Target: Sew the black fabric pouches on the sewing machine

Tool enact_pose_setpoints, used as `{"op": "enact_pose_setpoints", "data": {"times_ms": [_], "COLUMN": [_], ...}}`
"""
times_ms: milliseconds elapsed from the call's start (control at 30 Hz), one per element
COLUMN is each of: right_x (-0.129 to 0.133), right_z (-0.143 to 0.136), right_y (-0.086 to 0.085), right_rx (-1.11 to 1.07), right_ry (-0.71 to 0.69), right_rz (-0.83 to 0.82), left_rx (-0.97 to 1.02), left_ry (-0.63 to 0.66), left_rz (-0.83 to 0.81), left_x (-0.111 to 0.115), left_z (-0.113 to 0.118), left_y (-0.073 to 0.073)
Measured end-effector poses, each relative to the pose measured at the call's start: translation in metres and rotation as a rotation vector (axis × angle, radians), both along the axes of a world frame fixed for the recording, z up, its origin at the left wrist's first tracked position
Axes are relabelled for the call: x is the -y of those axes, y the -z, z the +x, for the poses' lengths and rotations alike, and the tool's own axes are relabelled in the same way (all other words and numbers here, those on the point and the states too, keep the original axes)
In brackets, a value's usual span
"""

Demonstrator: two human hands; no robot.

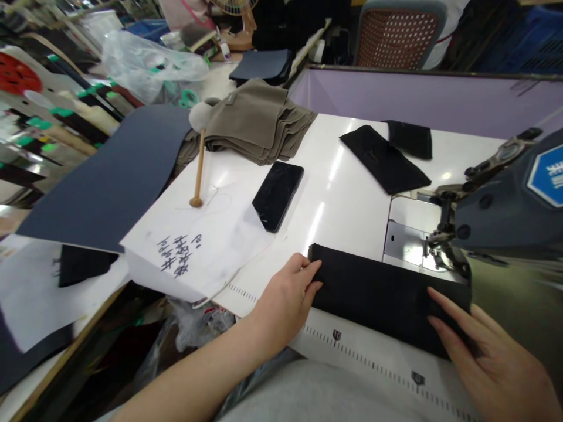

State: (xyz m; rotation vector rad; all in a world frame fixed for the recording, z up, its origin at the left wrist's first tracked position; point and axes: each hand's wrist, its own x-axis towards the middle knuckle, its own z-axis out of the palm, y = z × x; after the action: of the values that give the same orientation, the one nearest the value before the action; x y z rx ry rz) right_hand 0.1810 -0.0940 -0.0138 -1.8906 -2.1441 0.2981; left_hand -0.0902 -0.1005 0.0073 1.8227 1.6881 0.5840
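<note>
A long folded strip of black fabric lies across the white sewing table, close to its front edge. My left hand pinches the strip's left end between thumb and fingers. At the right end, my right hand grips the cloth, with the thumb and forefinger on top and the other fingers partly hidden. Just beyond the strip stands the sewing machine; its presser foot is near the cloth's far edge. Two black fabric pieces rest behind the needle plate.
A black phone and a paper with handwriting lie to the left. A wooden-handled tool stands near stacked brown fabric. Thread cones crowd the far left. A ruler scale runs along the front edge.
</note>
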Motion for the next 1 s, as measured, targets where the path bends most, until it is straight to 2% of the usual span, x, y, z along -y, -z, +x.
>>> {"op": "enact_pose_setpoints", "data": {"times_ms": [667, 833, 1000], "right_x": [0.001, 0.002, 0.001], "right_z": [0.004, -0.001, -0.006], "right_y": [0.006, -0.001, -0.012], "right_rx": [0.041, 0.021, -0.062], "right_ry": [-0.015, -0.008, -0.065], "right_rz": [0.009, 0.046, 0.037], "left_rx": [-0.03, -0.038, -0.052], "left_ry": [-0.001, 0.005, 0.024], "left_rz": [-0.069, -0.047, -0.002], "left_x": [-0.003, -0.005, -0.006], "left_z": [0.001, 0.001, -0.001], "left_y": [-0.002, -0.001, 0.0]}}
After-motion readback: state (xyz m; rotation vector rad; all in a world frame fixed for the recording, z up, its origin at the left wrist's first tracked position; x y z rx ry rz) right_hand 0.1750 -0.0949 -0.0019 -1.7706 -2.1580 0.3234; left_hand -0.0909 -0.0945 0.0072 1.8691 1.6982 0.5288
